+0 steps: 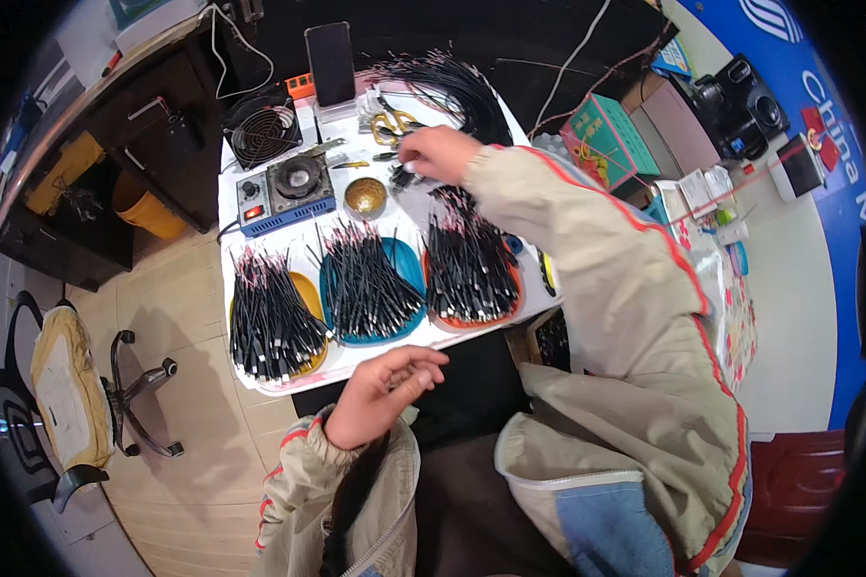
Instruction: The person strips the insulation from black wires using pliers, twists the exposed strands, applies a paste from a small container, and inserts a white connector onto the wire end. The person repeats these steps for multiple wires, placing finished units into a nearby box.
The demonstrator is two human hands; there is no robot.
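My left hand (pixel 383 392) hovers in front of the table's near edge, its fingers loosely bent and apart with nothing visible in them. At the table's far side my right hand (pixel 440 154) has its fingers drawn together, pointing down over small dark pieces (pixel 401 177). Its fingertips are partly hidden, so what they hold cannot be made out. Yellow-handled scissors (pixel 391 125) lie just beyond it. Nearer to me are bundles of short black cables with plugs and bare reddish wire ends: a left bundle (pixel 271 327), a middle bundle (pixel 368 284) and a right bundle (pixel 471 264).
The bundles lie on yellow, blue (pixel 416 264) and orange trays. Behind them stand a blue solder pot (pixel 293 197), a small gold bowl (pixel 365 197), a black fan (pixel 263 133) and an upright phone (pixel 329 63). Long black cables (pixel 462 91) fill the far right corner. An office chair (pixel 72 394) stands left.
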